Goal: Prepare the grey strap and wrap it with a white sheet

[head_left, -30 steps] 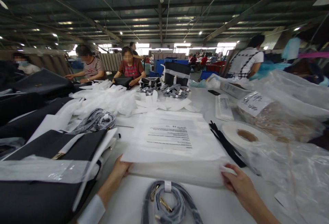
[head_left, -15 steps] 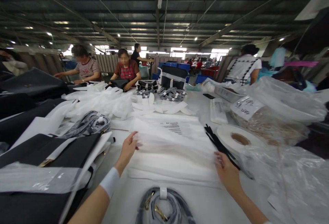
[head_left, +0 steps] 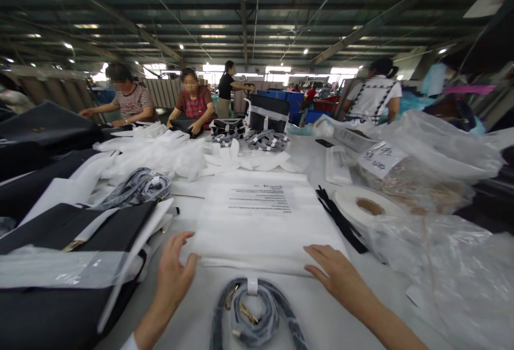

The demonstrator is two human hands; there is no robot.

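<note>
A flat stack of white translucent plastic bags (head_left: 257, 232) with printed lines near its far end lies in front of me. My left hand (head_left: 175, 267) is just off its near left corner, thumb and fingers apart, holding nothing. Over the near right part of the stack is my right hand (head_left: 333, 269), its fingers stretched out; whether they touch the plastic I cannot tell. Between my forearms, nearer to me, lies a coiled strap (head_left: 257, 312) in clear wrap, with gold clasps and a white band around it.
Black bags (head_left: 72, 264) with wrapped parts lie at left, beside another coiled strap (head_left: 148, 187). White foam pieces (head_left: 168, 152) are heaped beyond. On the right are black strips (head_left: 341, 221), a white tape roll (head_left: 369, 205) and clear plastic (head_left: 450, 269). Co-workers (head_left: 190, 104) sit across the table.
Both hands have let go of the top plastic bag, which now lies flat on the stack. My left hand has moved nearer and left; my right has shifted slightly left.
</note>
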